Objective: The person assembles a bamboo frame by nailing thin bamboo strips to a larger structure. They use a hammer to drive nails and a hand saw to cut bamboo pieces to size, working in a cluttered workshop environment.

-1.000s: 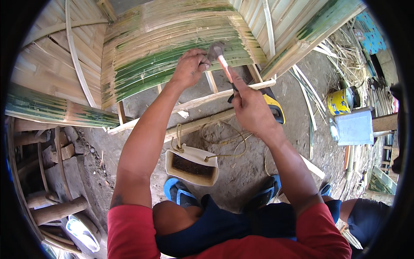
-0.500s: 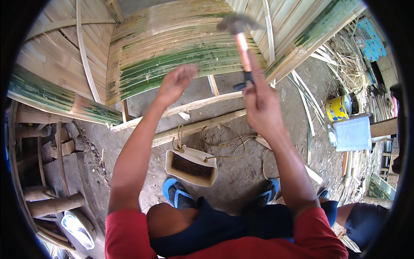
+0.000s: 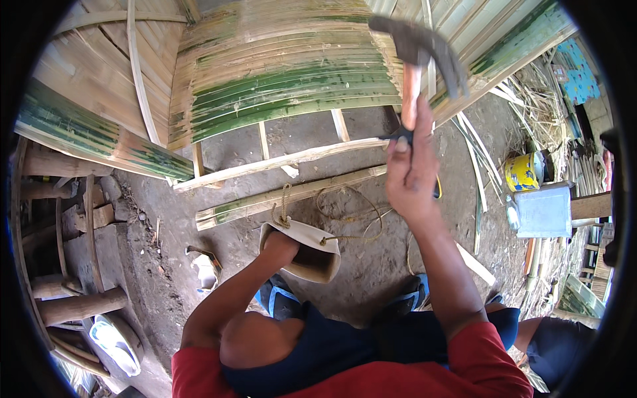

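My right hand [image 3: 413, 179] is raised, its fingers wrapped round a claw hammer [image 3: 411, 86] with a dark head and orange-brown handle. A dark pointed piece sticks out beside the thumb, and a yellow-edged dark part shows past the wrist; I cannot make out what they are. Down inside a cream open-topped container [image 3: 317, 268] with a rope handle is my left hand [image 3: 281, 249]; its fingers are hidden by the container's wall. Ahead of me lies a panel of split green and tan bamboo [image 3: 292, 89], with a pale wooden rail [image 3: 285, 161] along its near side.
A loose bamboo strip [image 3: 292, 194] lies on the dirt ground beyond the container. At the right stand a yellow bucket [image 3: 521, 172] and a grey box-like thing [image 3: 544, 209]. Bamboo walls rise on both sides of the panel. Part of another person's leg [image 3: 557, 345] shows lower right.
My left hand has come down from above the rail and gone into the container. The hammer in my right hand has shifted to the right.
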Motion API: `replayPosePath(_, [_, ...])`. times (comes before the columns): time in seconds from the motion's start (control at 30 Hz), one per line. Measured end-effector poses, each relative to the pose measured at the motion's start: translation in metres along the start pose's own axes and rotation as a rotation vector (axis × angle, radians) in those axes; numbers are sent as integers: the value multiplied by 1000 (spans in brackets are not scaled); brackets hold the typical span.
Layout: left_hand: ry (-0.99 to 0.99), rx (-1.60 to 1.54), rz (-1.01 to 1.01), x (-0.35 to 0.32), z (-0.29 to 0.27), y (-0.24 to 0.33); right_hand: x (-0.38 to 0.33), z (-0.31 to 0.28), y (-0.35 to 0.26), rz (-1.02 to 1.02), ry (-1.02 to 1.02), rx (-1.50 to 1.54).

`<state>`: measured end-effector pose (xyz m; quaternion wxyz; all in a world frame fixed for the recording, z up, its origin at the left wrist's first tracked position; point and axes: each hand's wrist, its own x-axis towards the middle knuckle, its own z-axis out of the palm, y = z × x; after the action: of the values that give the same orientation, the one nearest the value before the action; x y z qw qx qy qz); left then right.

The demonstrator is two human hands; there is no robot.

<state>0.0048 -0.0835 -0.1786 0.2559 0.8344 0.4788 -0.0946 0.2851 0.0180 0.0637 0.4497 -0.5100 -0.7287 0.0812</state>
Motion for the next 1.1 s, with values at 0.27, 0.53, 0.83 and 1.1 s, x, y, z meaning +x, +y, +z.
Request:
replayPosePath(0.27, [-69, 94, 58, -7, -6, -8, -11, 36, 54, 264, -331, -58])
replayPosePath(0.53, [72, 63, 76, -5, 2, -7, -30, 49, 40, 334, -261, 8])
replayPosePath(0.83, [-174, -84, 12, -48, -95, 16, -24, 41, 37, 400, -283, 43])
replayPosePath(1.1, [656, -519, 3, -59, -202, -27, -12, 42, 5, 440, -410, 176])
